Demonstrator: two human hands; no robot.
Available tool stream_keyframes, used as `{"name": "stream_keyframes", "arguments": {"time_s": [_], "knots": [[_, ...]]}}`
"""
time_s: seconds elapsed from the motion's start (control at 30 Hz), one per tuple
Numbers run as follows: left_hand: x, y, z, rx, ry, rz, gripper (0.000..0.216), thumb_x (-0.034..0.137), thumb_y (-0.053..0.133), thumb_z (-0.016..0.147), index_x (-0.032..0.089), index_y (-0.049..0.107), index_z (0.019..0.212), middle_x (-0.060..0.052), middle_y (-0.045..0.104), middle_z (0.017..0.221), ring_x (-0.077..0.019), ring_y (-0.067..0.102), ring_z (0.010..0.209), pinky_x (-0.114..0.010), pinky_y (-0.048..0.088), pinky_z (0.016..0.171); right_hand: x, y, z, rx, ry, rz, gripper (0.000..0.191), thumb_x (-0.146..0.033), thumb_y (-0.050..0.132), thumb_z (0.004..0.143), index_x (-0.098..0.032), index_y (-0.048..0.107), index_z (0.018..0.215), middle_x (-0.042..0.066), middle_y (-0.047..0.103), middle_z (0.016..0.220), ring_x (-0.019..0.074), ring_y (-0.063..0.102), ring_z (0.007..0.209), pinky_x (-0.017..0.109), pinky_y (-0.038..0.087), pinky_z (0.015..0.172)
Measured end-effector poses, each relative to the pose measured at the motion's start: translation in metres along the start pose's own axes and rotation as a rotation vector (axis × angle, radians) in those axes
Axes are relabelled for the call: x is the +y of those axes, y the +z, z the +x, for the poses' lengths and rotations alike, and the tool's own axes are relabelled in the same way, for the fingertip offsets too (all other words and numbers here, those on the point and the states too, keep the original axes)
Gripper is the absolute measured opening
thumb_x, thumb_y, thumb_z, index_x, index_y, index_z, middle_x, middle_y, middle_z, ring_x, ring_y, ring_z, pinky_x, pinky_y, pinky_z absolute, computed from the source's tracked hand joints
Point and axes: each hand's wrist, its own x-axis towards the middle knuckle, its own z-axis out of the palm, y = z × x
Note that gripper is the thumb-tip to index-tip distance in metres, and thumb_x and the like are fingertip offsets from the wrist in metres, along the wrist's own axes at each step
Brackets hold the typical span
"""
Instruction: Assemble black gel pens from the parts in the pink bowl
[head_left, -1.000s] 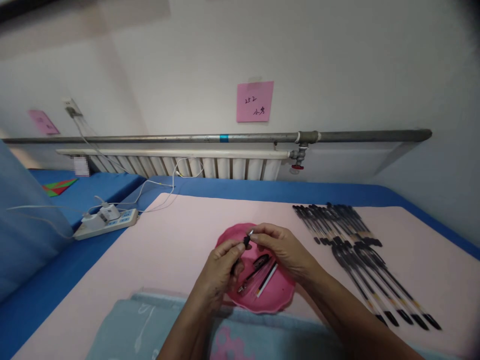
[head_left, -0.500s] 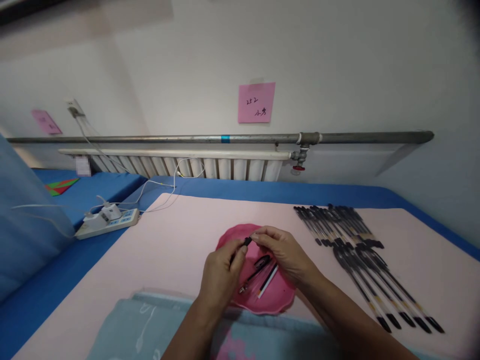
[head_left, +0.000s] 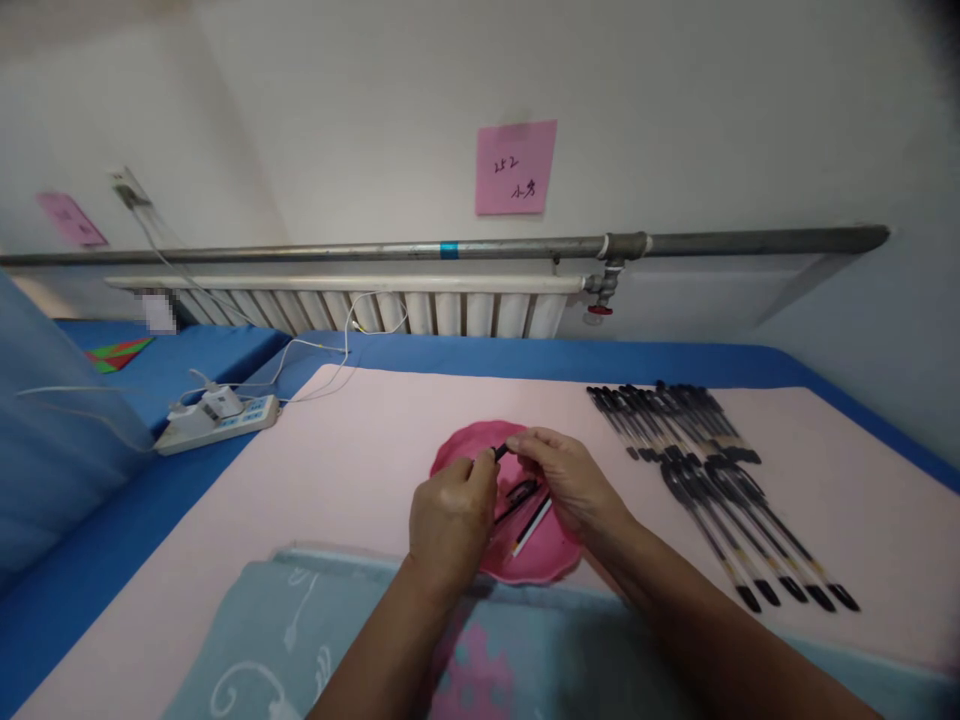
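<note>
Over a pink plate [head_left: 459, 443] with a wavy rim, my left hand [head_left: 452, 508] and my right hand [head_left: 571, 482] meet at their fingertips. Both are closed on a small black pen part [head_left: 501, 452], the left fist around its lower end and the right thumb and finger pinching its upper end. Most of the part is hidden by the fingers. Below it on the plate lie a black pen cap with a clip [head_left: 522, 491] and a black-and-white pen refill [head_left: 532, 526]. Thin clear pieces near them are hard to make out.
Several black pens [head_left: 664, 425] lie in a row at the right, with more capped pens [head_left: 750, 530] nearer me. A folded teal cloth [head_left: 337, 630] lies along the front. A power strip [head_left: 217, 425] with cables sits at left; a radiator [head_left: 450, 312] stands behind.
My left hand has turned, its back now more to the camera, and the black part shows further out between my fingertips. The whole view has tilted slightly down.
</note>
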Motion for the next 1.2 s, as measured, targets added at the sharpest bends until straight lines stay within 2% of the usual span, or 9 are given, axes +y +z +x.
{"name": "stream_keyframes", "arguments": {"time_s": [0.17, 0.27, 0.37, 0.6, 0.67, 0.77, 0.83, 0.93, 1.2], "knots": [[-0.006, -0.003, 0.005, -0.069, -0.101, -0.114, 0.024, 0.03, 0.042, 0.089, 0.022, 0.063, 0.097, -0.003, 0.068, 0.083, -0.0155, 0.06, 0.069, -0.025, 0.04, 0.062, -0.006, -0.008, 0.004, -0.141, -0.083, -0.297, 0.027, -0.04, 0.047, 0.077, -0.017, 0.059, 0.071, -0.002, 0.053, 0.058, 0.0124, 0.047, 0.053, 0.025, 0.039, 0.053], [-0.013, -0.011, 0.009, -0.071, -0.306, -0.282, 0.022, 0.033, 0.043, 0.088, 0.022, 0.062, 0.09, 0.0, 0.065, 0.07, -0.0141, 0.057, 0.062, -0.023, 0.038, 0.059, -0.008, -0.014, 0.002, -0.247, -0.189, -0.575, 0.014, -0.022, 0.052, 0.073, -0.018, 0.064, 0.069, 0.001, 0.061, 0.066, 0.0169, 0.054, 0.065, 0.029, 0.04, 0.064], [-0.018, -0.017, 0.012, -0.065, -0.458, -0.476, 0.023, 0.038, 0.046, 0.085, 0.021, 0.062, 0.085, 0.003, 0.06, 0.061, -0.0131, 0.054, 0.058, -0.022, 0.037, 0.056, -0.002, -0.017, -0.001, -0.297, -0.285, -0.852, 0.017, -0.006, 0.052, 0.065, -0.017, 0.063, 0.059, 0.006, 0.064, 0.066, 0.0225, 0.055, 0.074, 0.035, 0.037, 0.074], [-0.016, -0.017, 0.013, -0.099, -0.496, -0.646, 0.024, 0.04, 0.048, 0.082, 0.02, 0.061, 0.077, 0.004, 0.054, 0.057, -0.0123, 0.049, 0.057, -0.021, 0.035, 0.056, 0.008, -0.019, -0.002, -0.35, -0.401, -1.178, 0.021, -0.006, 0.049, 0.073, -0.016, 0.067, 0.067, 0.011, 0.067, 0.074, 0.0252, 0.058, 0.078, 0.037, 0.038, 0.077], [-0.016, -0.018, 0.014, -0.11, -0.484, -0.68, 0.023, 0.039, 0.049, 0.081, 0.02, 0.061, 0.076, 0.004, 0.054, 0.057, -0.0124, 0.049, 0.057, -0.021, 0.034, 0.055, 0.0, -0.022, 0.001, -0.328, -0.431, -1.156, 0.021, -0.011, 0.047, 0.078, -0.017, 0.067, 0.081, 0.01, 0.068, 0.084, 0.0233, 0.059, 0.082, 0.034, 0.04, 0.076], [-0.018, -0.019, 0.014, -0.142, -0.47, -0.711, 0.023, 0.039, 0.05, 0.081, 0.02, 0.062, 0.076, 0.004, 0.054, 0.058, -0.0124, 0.048, 0.058, -0.021, 0.034, 0.055, -0.016, -0.03, 0.006, -0.198, -0.43, -0.909, 0.023, -0.017, 0.042, 0.084, -0.019, 0.061, 0.097, 0.006, 0.067, 0.091, 0.0185, 0.06, 0.082, 0.029, 0.044, 0.072], [-0.02, -0.018, 0.014, -0.173, -0.452, -0.715, 0.023, 0.039, 0.051, 0.08, 0.019, 0.062, 0.077, 0.004, 0.053, 0.058, -0.0122, 0.047, 0.058, -0.021, 0.034, 0.055, -0.024, -0.035, 0.009, -0.131, -0.406, -0.7, 0.02, -0.021, 0.043, 0.084, -0.02, 0.06, 0.094, 0.003, 0.067, 0.087, 0.0169, 0.061, 0.079, 0.028, 0.046, 0.07], [-0.022, -0.016, 0.013, -0.22, -0.411, -0.73, 0.023, 0.038, 0.051, 0.081, 0.019, 0.062, 0.078, 0.004, 0.053, 0.059, -0.0117, 0.046, 0.058, -0.021, 0.033, 0.054, -0.029, -0.04, 0.011, -0.142, -0.417, -0.533, 0.018, -0.022, 0.046, 0.081, -0.02, 0.063, 0.088, 0.004, 0.067, 0.089, 0.0174, 0.062, 0.084, 0.028, 0.047, 0.075], [-0.021, -0.016, 0.011, -0.289, -0.326, -0.691, 0.022, 0.037, 0.05, 0.081, 0.018, 0.061, 0.075, 0.004, 0.053, 0.061, -0.012, 0.047, 0.06, -0.022, 0.034, 0.057, -0.025, -0.04, 0.012, -0.192, -0.434, -0.458, 0.019, -0.017, 0.049, 0.078, -0.019, 0.065, 0.086, 0.005, 0.065, 0.087, 0.0176, 0.061, 0.084, 0.031, 0.047, 0.079]]}}
